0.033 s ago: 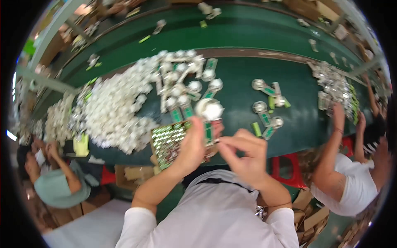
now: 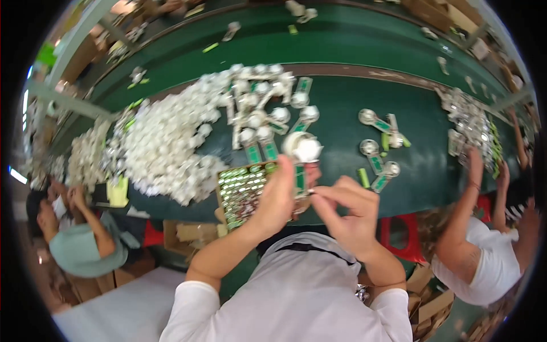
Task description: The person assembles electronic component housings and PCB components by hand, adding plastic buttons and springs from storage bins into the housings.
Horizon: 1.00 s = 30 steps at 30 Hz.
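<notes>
My left hand is closed around a white round-headed piece with a green circuit board in its handle. The white head points away from me. My right hand pinches with thumb and forefinger at the near end of that handle. Whatever small thing is between those fingertips is too blurred to name. Beside my left hand stands a shallow box, filled with rows of small shiny metal parts. Several similar pieces with green boards lie just beyond the box.
A large heap of white round parts covers the table's left side. Several loose board pieces and a light-green strip lie right of my hands. Co-workers sit at both sides; a clear-part pile is far right. Behind runs a green belt.
The whole view has shifted slightly, so the table and things appear a little further right. Both hands keep their hold and pose on the same piece.
</notes>
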Each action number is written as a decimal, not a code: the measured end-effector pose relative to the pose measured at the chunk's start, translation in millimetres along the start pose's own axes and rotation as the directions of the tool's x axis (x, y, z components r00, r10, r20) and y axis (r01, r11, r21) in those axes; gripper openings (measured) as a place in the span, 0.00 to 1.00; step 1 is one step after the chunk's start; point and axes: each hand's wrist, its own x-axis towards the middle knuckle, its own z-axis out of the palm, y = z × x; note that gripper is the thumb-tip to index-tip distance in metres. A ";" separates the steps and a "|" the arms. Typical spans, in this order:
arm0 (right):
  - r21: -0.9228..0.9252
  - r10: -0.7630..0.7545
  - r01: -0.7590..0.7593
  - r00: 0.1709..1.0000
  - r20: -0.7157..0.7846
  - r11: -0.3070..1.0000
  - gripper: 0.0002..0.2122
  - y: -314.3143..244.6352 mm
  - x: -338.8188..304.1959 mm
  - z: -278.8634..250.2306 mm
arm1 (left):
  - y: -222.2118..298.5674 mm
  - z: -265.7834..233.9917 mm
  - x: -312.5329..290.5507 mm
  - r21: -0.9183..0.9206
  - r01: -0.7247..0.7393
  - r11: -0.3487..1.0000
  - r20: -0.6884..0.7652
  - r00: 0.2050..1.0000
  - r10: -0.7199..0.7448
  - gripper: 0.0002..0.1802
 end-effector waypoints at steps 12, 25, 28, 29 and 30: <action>-0.036 -0.113 0.118 0.988 0.101 0.992 0.08 -3.7 5.8 10.1 | 5.8 -3.8 -11.6 -0.094 -0.033 0.995 0.131 0.990 0.045 0.31; -0.203 -0.206 0.247 0.957 0.205 0.947 0.11 -9.8 10.7 4.0 | 13.0 -5.9 -17.1 0.061 -0.039 0.997 0.222 0.975 0.024 0.36; -0.256 -0.261 0.322 0.934 0.243 0.912 0.12 -11.6 11.4 3.0 | 15.2 -6.5 -17.7 0.099 -0.035 0.995 0.228 0.974 0.011 0.36; -0.267 -0.288 0.360 0.918 0.274 0.894 0.13 -12.2 12.0 2.0 | 17.5 -5.2 -18.5 0.116 -0.038 0.992 0.233 0.972 0.010 0.37; -0.276 -0.313 0.398 0.899 0.306 0.875 0.13 -12.6 12.6 1.1 | 18.5 -4.9 -18.7 0.134 -0.042 0.990 0.238 0.971 0.009 0.37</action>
